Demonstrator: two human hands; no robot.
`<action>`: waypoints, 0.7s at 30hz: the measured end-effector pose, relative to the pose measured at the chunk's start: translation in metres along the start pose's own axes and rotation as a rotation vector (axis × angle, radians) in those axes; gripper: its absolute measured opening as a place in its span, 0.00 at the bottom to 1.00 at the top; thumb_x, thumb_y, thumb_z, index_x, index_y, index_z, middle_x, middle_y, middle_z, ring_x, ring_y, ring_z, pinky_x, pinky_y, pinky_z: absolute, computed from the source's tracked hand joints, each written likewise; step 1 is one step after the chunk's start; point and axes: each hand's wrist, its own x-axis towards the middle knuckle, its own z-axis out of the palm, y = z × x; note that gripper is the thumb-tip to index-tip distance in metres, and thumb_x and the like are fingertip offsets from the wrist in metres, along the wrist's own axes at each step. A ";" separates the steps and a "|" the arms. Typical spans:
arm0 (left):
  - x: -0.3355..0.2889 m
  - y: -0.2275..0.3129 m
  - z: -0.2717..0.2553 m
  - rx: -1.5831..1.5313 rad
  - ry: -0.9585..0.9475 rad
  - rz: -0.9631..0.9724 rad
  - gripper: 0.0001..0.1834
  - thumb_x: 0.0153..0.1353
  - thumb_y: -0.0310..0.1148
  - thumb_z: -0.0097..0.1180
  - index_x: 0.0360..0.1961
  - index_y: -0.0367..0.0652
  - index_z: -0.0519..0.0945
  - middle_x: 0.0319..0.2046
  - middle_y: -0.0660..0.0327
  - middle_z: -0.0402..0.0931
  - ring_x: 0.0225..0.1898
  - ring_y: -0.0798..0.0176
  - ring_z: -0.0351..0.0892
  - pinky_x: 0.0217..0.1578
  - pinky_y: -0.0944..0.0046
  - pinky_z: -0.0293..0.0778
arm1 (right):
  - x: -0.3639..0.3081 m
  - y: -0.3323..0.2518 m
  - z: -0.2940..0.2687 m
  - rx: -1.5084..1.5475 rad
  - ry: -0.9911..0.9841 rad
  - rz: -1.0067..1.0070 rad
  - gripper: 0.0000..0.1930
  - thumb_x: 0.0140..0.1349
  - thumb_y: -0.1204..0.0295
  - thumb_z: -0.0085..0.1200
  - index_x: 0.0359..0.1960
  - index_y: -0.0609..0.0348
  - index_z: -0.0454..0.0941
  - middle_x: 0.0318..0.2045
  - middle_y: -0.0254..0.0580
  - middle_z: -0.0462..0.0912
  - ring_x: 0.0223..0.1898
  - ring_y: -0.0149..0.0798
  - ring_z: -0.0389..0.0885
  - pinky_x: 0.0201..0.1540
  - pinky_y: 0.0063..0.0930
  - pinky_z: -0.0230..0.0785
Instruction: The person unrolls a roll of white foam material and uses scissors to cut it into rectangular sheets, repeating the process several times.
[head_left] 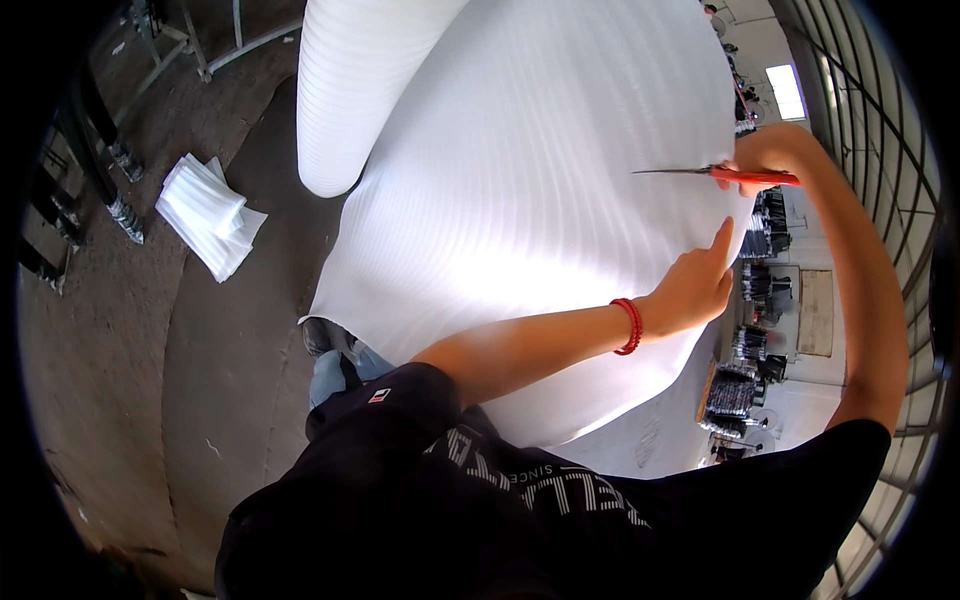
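Observation:
A wide white foam sheet [520, 220], ribbed with fine lines, spreads in front of me from a thick white roll [365, 90] at the upper left. At the sheet's right edge my right hand [765, 160] is closed around the red handles of a pair of scissors [725, 173]. Their thin blades point left across the sheet. A little nearer to me, my left hand [685, 290], with a red bead bracelet at the wrist, is at the same edge. Its index finger stretches toward the scissors, while other fingers curl at the sheet, partly hidden.
Several folded white foam pieces [210, 215] lie on the dark floor at the left. Beyond them stand dark legs with wrapped ends [125, 215] and a metal frame [205, 65]. Stacks of dark parts [735, 390] stand along the right, near a wall.

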 end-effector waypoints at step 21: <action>0.000 -0.005 -0.001 0.035 -0.047 0.137 0.33 0.57 0.24 0.41 0.60 0.35 0.41 0.20 0.46 0.69 0.22 0.48 0.71 0.25 0.53 0.63 | 0.016 -0.028 -0.010 -0.138 0.091 -0.069 0.01 0.34 0.78 0.45 0.12 0.59 0.67 0.11 0.39 0.65 0.13 0.36 0.59 0.17 0.31 0.50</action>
